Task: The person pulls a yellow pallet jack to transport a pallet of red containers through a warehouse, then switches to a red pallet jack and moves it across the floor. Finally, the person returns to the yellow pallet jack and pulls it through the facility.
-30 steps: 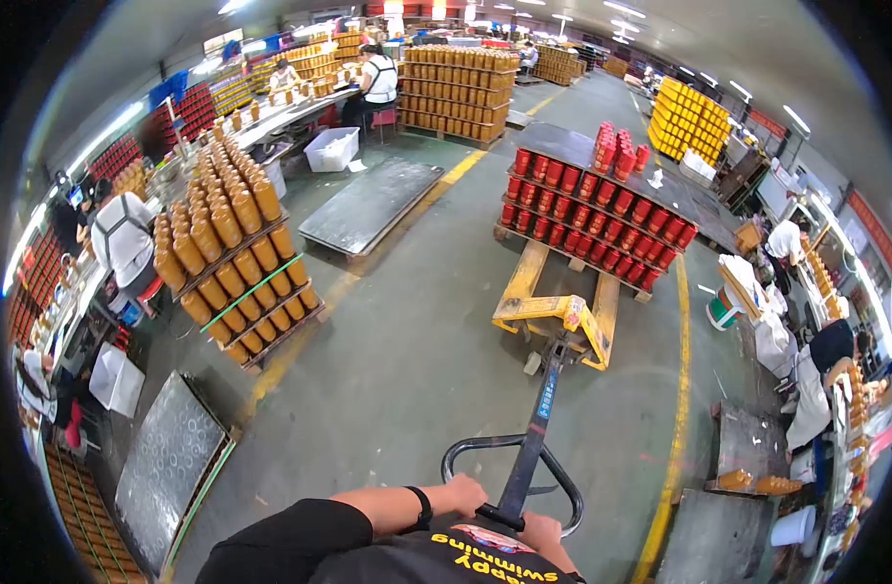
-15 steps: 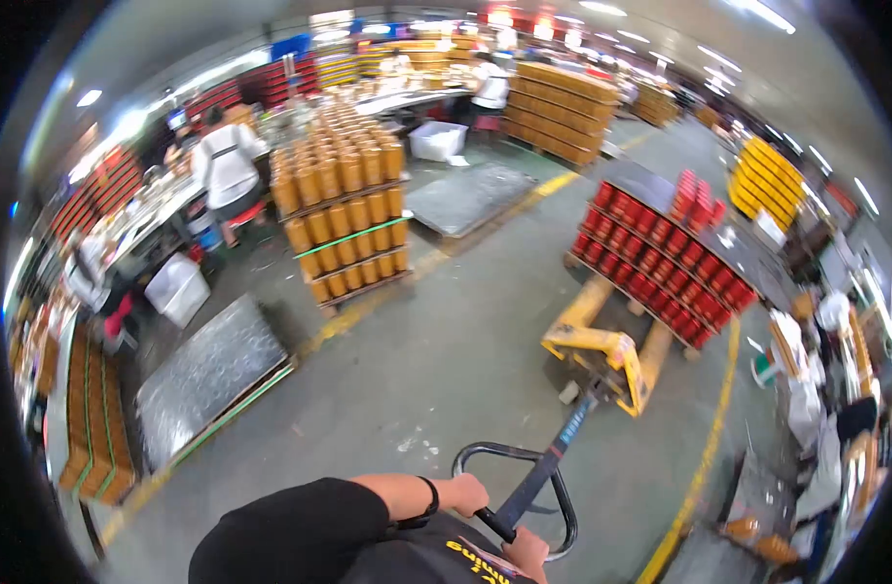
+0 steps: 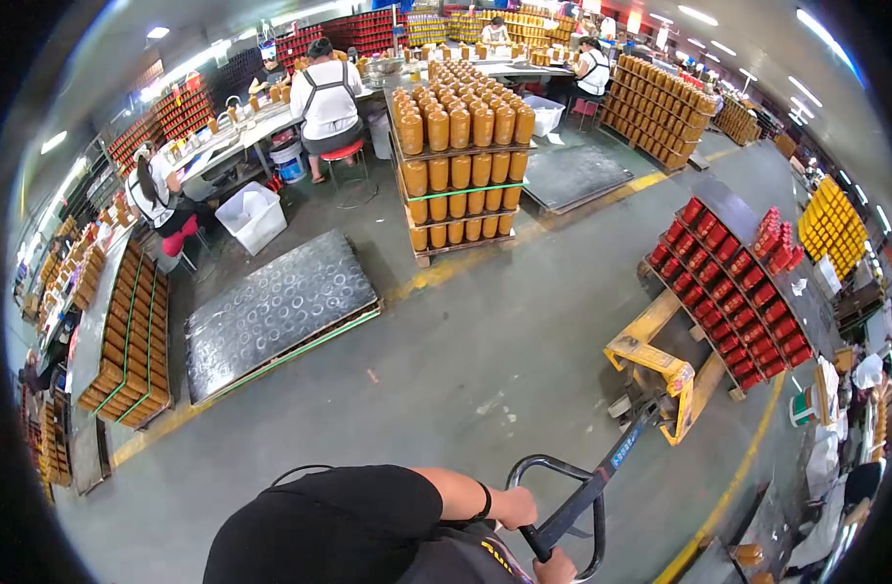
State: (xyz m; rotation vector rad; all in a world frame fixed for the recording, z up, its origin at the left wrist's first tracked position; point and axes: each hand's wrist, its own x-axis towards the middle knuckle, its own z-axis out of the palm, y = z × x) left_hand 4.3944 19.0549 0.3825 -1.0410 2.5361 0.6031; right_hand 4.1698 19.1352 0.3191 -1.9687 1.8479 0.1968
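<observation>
My left hand (image 3: 514, 508), with a black band at its wrist, is closed around the black handle (image 3: 572, 511) of a pallet jack. Just below it, my right hand (image 3: 555, 566) also grips the handle, close to my body. The handle slopes away to the yellow pallet jack (image 3: 674, 375), whose forks reach toward a pallet. On that pallet stand tiers of red cylindrical containers (image 3: 723, 302), separated by dark boards. More red ones stand on the top board.
Stacked amber containers (image 3: 460, 175) stand ahead, bound with green strap. A dark flat board (image 3: 280, 311) lies left, near another stack (image 3: 129, 336). Seated workers (image 3: 327, 102) line a long table. A yellow floor line (image 3: 718, 506) runs at right, beside clutter.
The view has turned left, so the stacks, pallet jack and both hands appear farther right. Both hands keep their grip on the handle.
</observation>
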